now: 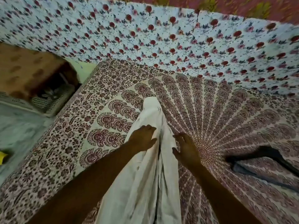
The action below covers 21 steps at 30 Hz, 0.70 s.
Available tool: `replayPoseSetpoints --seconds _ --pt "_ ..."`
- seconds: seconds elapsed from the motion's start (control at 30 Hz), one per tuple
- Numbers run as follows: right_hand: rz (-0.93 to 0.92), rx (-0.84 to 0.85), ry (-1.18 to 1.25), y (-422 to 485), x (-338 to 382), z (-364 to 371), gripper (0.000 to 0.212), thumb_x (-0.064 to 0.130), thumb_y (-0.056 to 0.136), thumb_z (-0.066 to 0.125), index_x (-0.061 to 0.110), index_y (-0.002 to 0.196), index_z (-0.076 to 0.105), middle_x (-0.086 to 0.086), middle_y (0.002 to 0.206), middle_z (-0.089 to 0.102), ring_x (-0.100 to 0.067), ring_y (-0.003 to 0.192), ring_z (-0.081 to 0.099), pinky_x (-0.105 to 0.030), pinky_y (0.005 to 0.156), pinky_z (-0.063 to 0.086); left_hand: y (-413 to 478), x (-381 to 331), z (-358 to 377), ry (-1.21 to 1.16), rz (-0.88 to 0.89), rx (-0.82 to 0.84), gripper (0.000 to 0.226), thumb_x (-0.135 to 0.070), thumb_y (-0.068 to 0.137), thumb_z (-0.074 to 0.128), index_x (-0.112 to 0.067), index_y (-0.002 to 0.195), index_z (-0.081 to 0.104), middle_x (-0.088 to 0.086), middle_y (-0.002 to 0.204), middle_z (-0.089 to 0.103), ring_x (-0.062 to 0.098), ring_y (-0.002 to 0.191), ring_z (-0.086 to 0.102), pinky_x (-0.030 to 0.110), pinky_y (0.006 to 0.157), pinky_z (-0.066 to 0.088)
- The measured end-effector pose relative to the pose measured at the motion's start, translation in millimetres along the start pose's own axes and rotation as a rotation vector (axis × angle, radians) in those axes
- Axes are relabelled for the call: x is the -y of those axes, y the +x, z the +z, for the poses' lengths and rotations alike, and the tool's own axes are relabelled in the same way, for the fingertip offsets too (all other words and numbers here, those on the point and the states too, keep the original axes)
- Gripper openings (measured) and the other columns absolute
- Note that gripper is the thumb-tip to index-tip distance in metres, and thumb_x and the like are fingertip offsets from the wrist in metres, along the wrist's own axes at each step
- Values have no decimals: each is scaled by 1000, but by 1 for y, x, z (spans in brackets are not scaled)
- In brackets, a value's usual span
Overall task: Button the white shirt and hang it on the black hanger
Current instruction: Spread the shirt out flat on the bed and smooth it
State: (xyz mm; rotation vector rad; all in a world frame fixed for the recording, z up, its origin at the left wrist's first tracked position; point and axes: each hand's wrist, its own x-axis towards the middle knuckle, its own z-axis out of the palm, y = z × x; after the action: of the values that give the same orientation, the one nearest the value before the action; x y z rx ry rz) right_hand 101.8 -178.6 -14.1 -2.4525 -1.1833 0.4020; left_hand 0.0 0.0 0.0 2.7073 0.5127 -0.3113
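Note:
The white shirt (145, 167) lies bunched in a long narrow strip on the patterned bed cover (226, 118), running from the near edge toward the middle. My left hand (142, 138) rests flat on the shirt's left side, fingers straight. At the shirt's right edge my right hand (186, 147) lies with spread fingers, partly on the bed cover. The black hanger (265, 156) lies on the bed at the right, a good way from both hands. No buttons are visible.
A floral sheet (161, 38) covers the back of the bed. Left of the bed are a brown cloth-covered stand (29, 70) and a white perforated basket (45, 102) on the pale floor (19, 131). A yellow object (2, 157) shows at the left edge.

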Motion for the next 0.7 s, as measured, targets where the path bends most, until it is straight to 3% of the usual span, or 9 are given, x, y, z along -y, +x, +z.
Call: replayPoseSetpoints --seconds 0.17,0.27,0.33,0.43,0.5,0.57,0.6,0.67,0.7 --pt "101 50 105 73 -27 35 41 9 84 61 8 124 55 -13 129 51 -30 121 45 -39 101 42 74 20 31 -106 -42 -86 53 -45 93 38 -21 140 40 18 148 32 34 135 33 44 108 34" --pt "145 59 198 105 -36 56 38 4 85 58 6 124 56 -15 127 55 -31 120 49 -33 104 37 104 21 46 -48 -85 38 45 -37 96 41 -28 140 39 17 156 7 34 143 14 41 112 26" --pt "162 59 223 124 -39 68 38 4 89 55 4 127 53 -16 130 55 -29 122 50 -26 102 33 122 26 53 -66 -121 93 46 -34 97 39 -21 141 38 18 156 3 37 142 13 44 112 27" --pt "234 93 325 145 -36 79 43 9 95 48 4 137 42 -15 140 47 -28 127 46 -23 100 31 137 36 60 -152 -177 69 49 -34 97 39 -2 134 40 21 147 30 35 134 33 40 108 31" --pt "312 98 423 157 -32 83 45 13 96 47 4 139 37 -17 136 50 -29 123 50 -27 96 37 141 43 58 -313 -242 -74 48 -35 94 47 1 126 48 19 132 48 31 123 46 33 99 34" --pt "410 103 602 166 -27 84 46 13 94 52 6 137 37 -16 122 58 -20 103 61 -25 79 45 139 48 47 -492 -337 -243 46 -36 83 66 -2 114 58 14 117 58 27 110 54 28 87 38" --pt "434 106 708 168 -25 83 44 10 92 55 7 133 40 -13 108 63 -8 83 65 -19 65 47 137 51 40 -588 -381 -330 45 -34 76 74 -3 106 61 11 109 62 25 103 57 27 82 39" --pt "475 139 811 171 -21 81 30 0 87 60 7 115 50 -5 79 60 7 44 54 -9 41 38 132 58 30 -744 -454 -413 38 -22 68 81 -3 95 63 8 99 63 20 95 57 26 77 40" --pt "503 157 837 171 -18 78 22 -4 85 61 0 106 56 -7 76 59 5 40 53 -10 38 37 130 60 25 -793 -474 -424 32 -16 68 81 -3 91 63 10 98 63 20 93 56 25 75 39"
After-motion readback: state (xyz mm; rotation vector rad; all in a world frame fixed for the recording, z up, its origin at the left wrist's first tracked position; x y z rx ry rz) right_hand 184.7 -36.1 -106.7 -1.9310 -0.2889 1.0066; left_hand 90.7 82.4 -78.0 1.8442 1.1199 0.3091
